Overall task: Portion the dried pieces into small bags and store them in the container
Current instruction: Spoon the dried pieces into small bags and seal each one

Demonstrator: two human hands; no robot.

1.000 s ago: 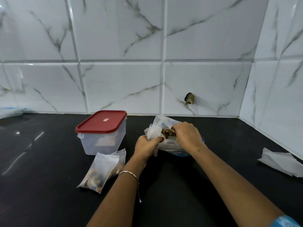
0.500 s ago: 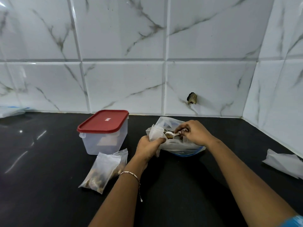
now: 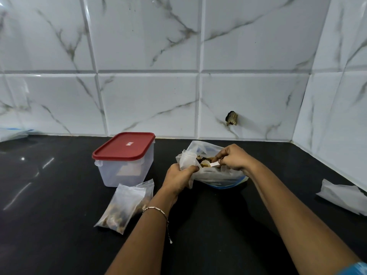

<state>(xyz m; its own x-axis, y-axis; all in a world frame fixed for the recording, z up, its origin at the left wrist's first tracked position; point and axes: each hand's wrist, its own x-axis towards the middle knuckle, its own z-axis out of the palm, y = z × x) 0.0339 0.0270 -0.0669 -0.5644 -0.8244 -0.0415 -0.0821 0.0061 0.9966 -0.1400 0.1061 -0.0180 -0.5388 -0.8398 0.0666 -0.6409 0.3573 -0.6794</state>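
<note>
Filled small bag (image 3: 125, 205) lay on black tabletop (image 3: 218, 245), left of left hand (image 3: 179, 178). Left hand gripped mouth of small empty bag (image 3: 187, 159). Right hand (image 3: 233, 159) pinched scoop (image 3: 208, 164), apparently loaded with dried pieces, over large bag (image 3: 216, 175). Beyond and left of hands: container (image 3: 125, 167), red lid (image 3: 124, 146) on.

Both forearms reach forward, converging. The left hand (image 3: 179, 176) is curled in a fist-like grip, a bracelet at its wrist. The right hand (image 3: 234, 159) is higher, fingers pinched together.
</note>
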